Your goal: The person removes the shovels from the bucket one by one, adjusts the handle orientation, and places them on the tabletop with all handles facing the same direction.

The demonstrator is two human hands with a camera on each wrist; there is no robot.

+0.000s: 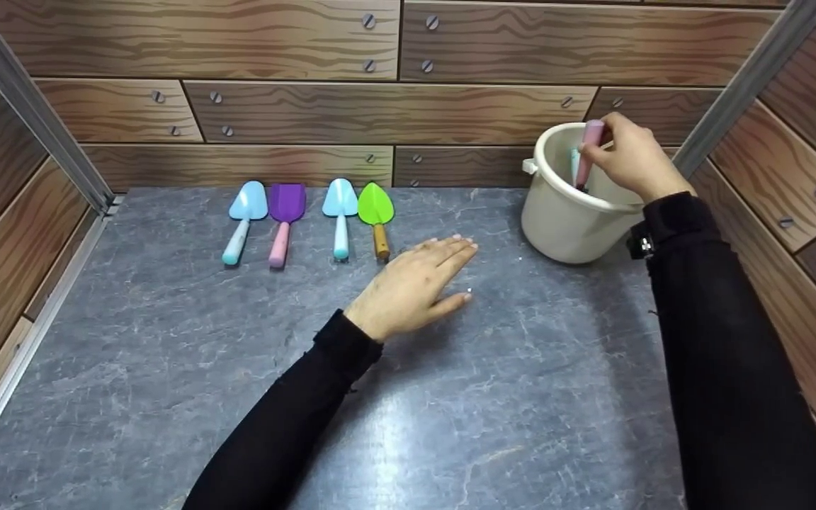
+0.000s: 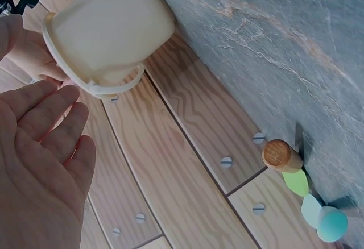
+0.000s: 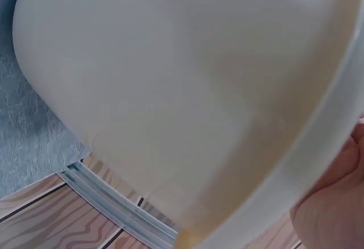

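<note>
My right hand [image 1: 631,159] pinches the pink handle [image 1: 590,152] of a tool whose lower end is down inside a cream bucket [image 1: 564,227]; the head of that tool is hidden. Beside it in the bucket shows a bit of a light blue handle [image 1: 575,163]. The bucket wall fills most of the right wrist view, with part of the right hand [image 3: 333,198] beyond the rim. Over the middle of the table hovers my left hand [image 1: 415,287], fingers straight and holding nothing. Nearest to it lies a green trowel [image 1: 376,205] with a brown handle.
Left of the green trowel lie a light blue trowel [image 1: 340,202], a purple shovel [image 1: 287,203] with a pink handle, and another light blue trowel [image 1: 247,204]. Wood-patterned panels [image 1: 295,113] enclose the grey marbled table [image 1: 167,368] at the back and sides.
</note>
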